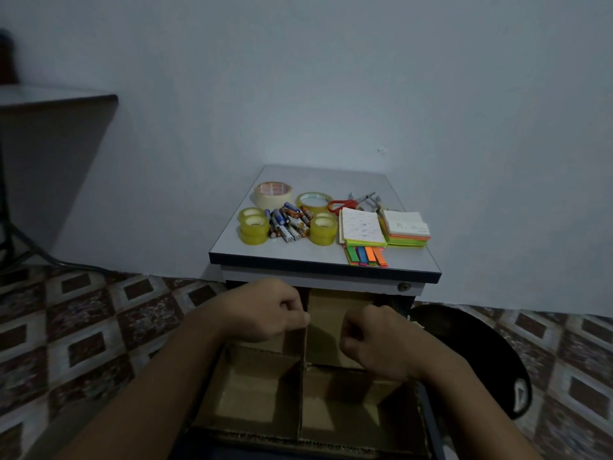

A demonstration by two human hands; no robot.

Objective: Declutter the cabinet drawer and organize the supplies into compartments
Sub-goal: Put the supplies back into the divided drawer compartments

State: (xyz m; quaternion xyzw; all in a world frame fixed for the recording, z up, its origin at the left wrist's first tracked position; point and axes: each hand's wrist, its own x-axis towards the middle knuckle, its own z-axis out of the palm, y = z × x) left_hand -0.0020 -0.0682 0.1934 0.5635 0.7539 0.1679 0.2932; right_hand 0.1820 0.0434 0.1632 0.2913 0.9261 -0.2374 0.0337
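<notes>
Drawer (429, 413) is standing pulled open below the cabinet top (298, 253). A cardboard divider (303, 386) is sitting upright inside, splitting it into compartments. Tape rolls (253, 227), batteries (288, 223), red-handled scissors (343, 204) and sticky-note pads (363, 227) are lying grouped on top.

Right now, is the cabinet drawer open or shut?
Open. The drawer sits pulled out below the cabinet top, its cardboard dividers exposed.

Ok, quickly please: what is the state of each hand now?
Left hand: pinches the top of the cardboard divider.
Right hand: fingers curled; a grip cannot be told.
</notes>
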